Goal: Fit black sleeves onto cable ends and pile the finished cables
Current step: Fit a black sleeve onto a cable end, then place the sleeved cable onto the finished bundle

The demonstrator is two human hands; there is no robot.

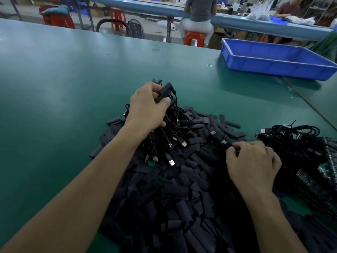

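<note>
Dozens of thin black cables (pixel 169 130) hang bunched in my left hand (pixel 147 108), fingers curled round them, above a heap of black sleeves (pixel 182 189) on the green table (pixel 63 79). My right hand (pixel 253 161) pinches a black piece (pixel 235 149) at the heap's edge; sleeve or cable end, I cannot tell. Sleeves look flat, soft, matte and very light, probably best pinched near an open end. Cables seem limp and tangle-prone; their stiff metal plugs (pixel 172 162) should offer a firmer hold.
</note>
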